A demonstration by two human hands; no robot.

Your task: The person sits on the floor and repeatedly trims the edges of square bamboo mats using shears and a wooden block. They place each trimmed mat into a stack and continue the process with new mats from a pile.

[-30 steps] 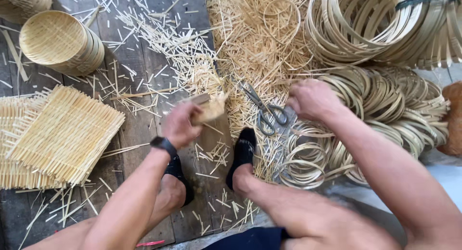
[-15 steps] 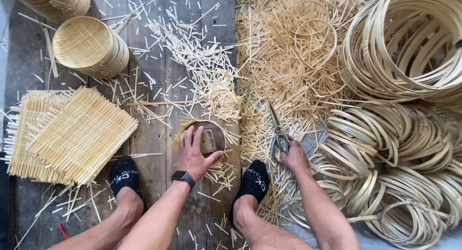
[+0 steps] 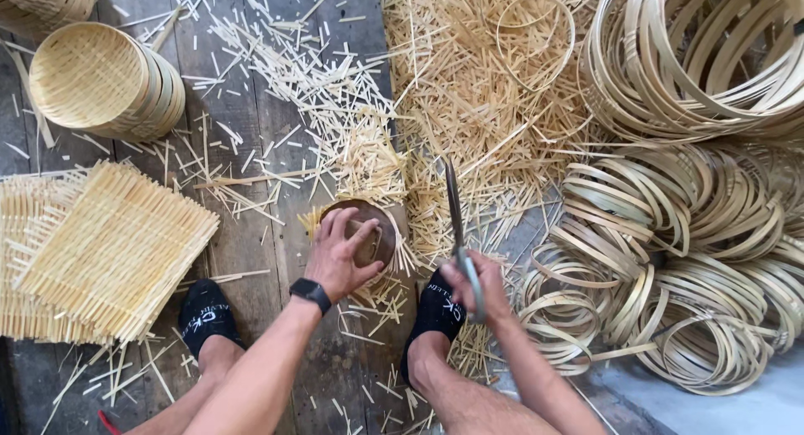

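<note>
While steel-bladed, scissors (image 3: 459,234) amid splinters (image 3: 335,108).

No packages, labels, signs or screens in view; only bamboo work on floor.
</note>
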